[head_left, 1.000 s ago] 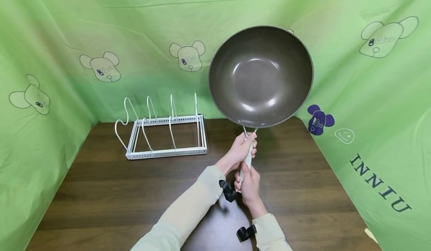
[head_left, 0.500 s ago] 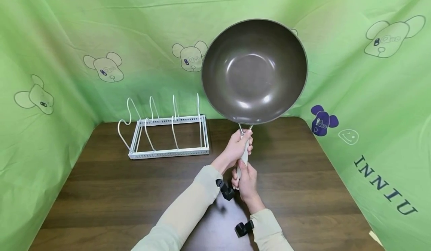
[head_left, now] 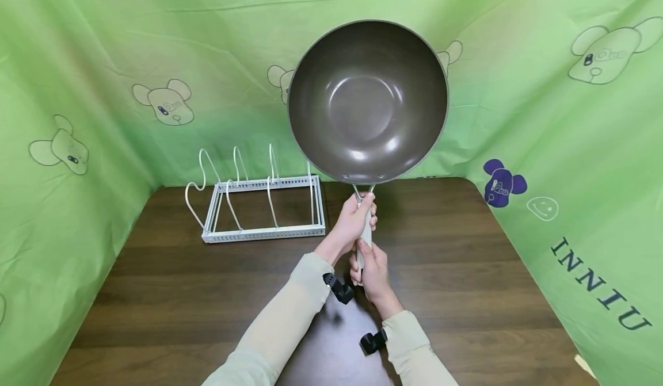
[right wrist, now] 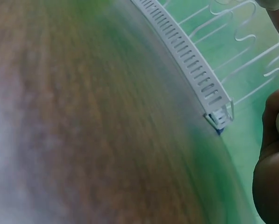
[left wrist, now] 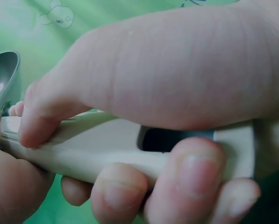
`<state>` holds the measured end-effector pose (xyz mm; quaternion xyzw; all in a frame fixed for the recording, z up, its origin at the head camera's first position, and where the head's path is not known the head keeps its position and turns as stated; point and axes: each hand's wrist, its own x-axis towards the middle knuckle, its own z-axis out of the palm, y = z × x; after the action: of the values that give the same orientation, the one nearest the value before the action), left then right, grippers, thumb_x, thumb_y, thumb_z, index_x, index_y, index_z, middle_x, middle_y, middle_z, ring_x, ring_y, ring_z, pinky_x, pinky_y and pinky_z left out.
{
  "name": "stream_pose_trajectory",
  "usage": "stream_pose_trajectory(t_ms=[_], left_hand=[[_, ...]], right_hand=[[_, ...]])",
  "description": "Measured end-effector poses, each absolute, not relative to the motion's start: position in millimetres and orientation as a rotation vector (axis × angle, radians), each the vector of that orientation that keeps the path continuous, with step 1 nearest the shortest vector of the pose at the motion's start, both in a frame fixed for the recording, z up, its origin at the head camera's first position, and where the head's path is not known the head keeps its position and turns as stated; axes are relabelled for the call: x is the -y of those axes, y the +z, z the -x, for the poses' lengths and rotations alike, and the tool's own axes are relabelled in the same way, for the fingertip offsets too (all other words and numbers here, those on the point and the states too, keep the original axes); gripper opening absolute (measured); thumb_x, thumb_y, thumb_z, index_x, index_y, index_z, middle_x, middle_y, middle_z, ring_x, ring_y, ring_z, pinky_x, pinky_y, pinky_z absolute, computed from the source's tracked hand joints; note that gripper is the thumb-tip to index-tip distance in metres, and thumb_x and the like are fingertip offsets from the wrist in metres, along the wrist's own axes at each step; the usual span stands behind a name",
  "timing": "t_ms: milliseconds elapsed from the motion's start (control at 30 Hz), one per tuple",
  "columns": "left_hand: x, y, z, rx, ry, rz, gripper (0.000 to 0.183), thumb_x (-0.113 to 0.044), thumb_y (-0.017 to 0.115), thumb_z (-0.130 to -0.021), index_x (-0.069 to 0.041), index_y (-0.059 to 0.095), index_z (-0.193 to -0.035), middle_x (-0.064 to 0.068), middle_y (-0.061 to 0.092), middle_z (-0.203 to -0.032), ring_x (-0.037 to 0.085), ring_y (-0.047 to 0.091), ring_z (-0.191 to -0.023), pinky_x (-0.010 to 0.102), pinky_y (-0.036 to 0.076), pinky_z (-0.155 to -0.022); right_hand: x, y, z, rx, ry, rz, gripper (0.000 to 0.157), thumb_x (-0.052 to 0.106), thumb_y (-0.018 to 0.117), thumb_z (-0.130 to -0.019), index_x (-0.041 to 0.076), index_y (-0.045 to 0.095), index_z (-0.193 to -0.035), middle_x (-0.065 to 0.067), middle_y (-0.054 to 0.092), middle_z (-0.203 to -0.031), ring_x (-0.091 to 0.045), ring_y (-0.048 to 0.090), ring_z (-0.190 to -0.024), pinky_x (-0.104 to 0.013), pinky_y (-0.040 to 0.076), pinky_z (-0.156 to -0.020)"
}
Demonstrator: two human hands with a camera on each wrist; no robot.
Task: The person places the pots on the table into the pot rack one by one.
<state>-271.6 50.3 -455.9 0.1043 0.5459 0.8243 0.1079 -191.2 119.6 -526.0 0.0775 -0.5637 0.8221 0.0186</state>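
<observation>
A large wok (head_left: 368,104) with a dark grey inside is held up above the table, its bowl facing the head camera and its pale handle (head_left: 366,233) pointing down. My left hand (head_left: 351,220) grips the handle just below the bowl. Lower down, my right hand (head_left: 374,274) wraps round the handle's end, thumb lying along it. In the left wrist view that right hand (left wrist: 176,70) fills the frame, fingers curled under the handle (left wrist: 97,144) beside its hanging slot. A hand (right wrist: 270,186) shows only in part at the edge of the right wrist view.
To the left of the wok, a white wire pan rack (head_left: 263,234) with upright loops stands on the brown wooden table (head_left: 207,294). The wok's rim overlaps its right end in the head view. A green printed cloth (head_left: 228,35) hangs behind and at both sides.
Both hands have moved the wok left and slightly up, closer to the rack in the head view. Their grips on the handle look the same. The head view has shifted slightly.
</observation>
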Motion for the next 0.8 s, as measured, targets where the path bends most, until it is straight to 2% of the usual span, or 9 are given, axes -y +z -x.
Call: stream_pose_trajectory(t_ms=[167, 367, 500, 800], left_hand=[[-43, -453, 272, -1.612, 2.435, -0.261, 0.018, -0.029, 0.048, -0.101, -0.011, 0.051, -0.104, 0.001, 0.048, -0.073, 0.010, 0.047, -0.054, 0.020, 0.045, -0.050], [-33, -444, 274, -1.631, 2.443, -0.250, 0.019, -0.029, 0.048, -0.101, -0.010, 0.051, -0.102, 0.002, 0.048, -0.073, 0.010, 0.047, -0.054, 0.020, 0.044, -0.050], [-24, -439, 275, -1.646, 2.448, -0.232, 0.019, -0.029, 0.048, -0.101, -0.010, 0.050, -0.102, 0.003, 0.048, -0.074, 0.010, 0.047, -0.054, 0.021, 0.044, -0.051], [-10, -434, 277, -1.669, 2.451, -0.220, 0.020, -0.030, 0.048, -0.101, -0.011, 0.048, -0.101, 0.002, 0.048, -0.075, 0.011, 0.047, -0.056, 0.022, 0.045, -0.053]], right_hand=[[-115, -522, 192, 1.761, 2.606, -0.280, 0.045, 0.028, 0.040, -0.105, -0.016, 0.033, -0.097, -0.002, 0.040, -0.055, -0.008, 0.035, -0.035, -0.042, 0.018, -0.031], [-106, -516, 196, 1.729, 2.652, -0.307, 0.039, 0.033, 0.042, -0.103, -0.004, 0.039, -0.091, -0.001, 0.040, -0.055, -0.007, 0.035, -0.034, -0.037, 0.018, -0.030], [-97, -513, 200, 1.735, 2.662, -0.321, 0.040, 0.035, 0.043, -0.103, -0.002, 0.039, -0.090, -0.001, 0.039, -0.054, -0.007, 0.035, -0.034, -0.032, 0.023, -0.029], [-86, -507, 203, 1.742, 2.674, -0.368, 0.036, 0.035, 0.044, -0.102, 0.001, 0.041, -0.090, -0.002, 0.039, -0.055, -0.008, 0.034, -0.034, -0.039, 0.018, -0.030]])
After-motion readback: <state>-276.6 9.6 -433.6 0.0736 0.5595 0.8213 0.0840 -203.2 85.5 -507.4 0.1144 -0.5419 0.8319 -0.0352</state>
